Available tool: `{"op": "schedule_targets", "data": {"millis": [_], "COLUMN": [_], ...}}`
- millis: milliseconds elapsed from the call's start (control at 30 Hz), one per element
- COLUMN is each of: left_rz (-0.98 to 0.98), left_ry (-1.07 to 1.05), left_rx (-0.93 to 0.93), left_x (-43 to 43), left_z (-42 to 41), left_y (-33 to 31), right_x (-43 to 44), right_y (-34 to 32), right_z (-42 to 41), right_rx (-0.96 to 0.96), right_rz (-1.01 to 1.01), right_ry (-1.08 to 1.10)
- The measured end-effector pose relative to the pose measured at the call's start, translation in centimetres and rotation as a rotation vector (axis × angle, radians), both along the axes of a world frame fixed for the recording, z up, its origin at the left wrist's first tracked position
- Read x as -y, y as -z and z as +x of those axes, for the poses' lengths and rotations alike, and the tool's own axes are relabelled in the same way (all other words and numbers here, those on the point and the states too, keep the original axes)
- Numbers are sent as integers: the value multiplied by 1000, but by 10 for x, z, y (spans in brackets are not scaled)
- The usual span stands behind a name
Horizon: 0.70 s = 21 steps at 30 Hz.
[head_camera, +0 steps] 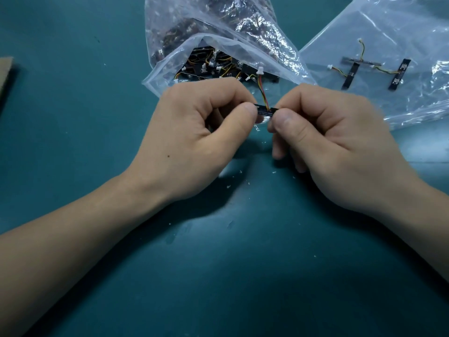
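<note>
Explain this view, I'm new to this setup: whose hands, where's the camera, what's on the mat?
There is no machine: a person works bare-handed, and the one camera sits on their head, looking down. The left hand and right hand each pinch one end of a small black circuit strip with coloured wires rising from it. Behind, an open plastic bag holds many such strips; a flat bag on the right carries a few more. Both bags lie on a teal mat.

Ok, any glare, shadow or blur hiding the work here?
Head view: black board between left hand and right hand is sharp enough; glare streaks the open bag and the flat bag; soft hand shadows fall on the teal mat.
</note>
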<state>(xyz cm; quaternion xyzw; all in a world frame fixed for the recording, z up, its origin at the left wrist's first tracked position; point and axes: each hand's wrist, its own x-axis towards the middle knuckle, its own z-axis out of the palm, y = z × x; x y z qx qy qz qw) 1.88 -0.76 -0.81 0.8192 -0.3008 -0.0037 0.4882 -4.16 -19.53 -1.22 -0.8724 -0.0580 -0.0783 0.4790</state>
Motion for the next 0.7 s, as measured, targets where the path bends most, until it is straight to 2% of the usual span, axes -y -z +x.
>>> {"op": "schedule_targets", "data": {"millis": [133,267,400,500,633,700], "left_rz": [48,14,80,57,218,249], "left_ry": [26,113,119,61,-92,-108], "left_rx": [43,8,41,157,406,382], "left_x": [0,-2,-4,-3,-1,0], "left_z": [-1,0,0,-1,-7,-7], "left_y": [-1,-2,0,0,0,0], "right_x": [1,-2,0,0,0,0], "right_y": [-1,-2,-2,-1,1,1], "right_z": [-3,-8,-4,-2,0,0], "right_rx": [93,208,85,27,13,29], "right_rz": [-12,-52,28,75,-14,-54], "right_ry": [35,20,19,-30,-20,-7]}}
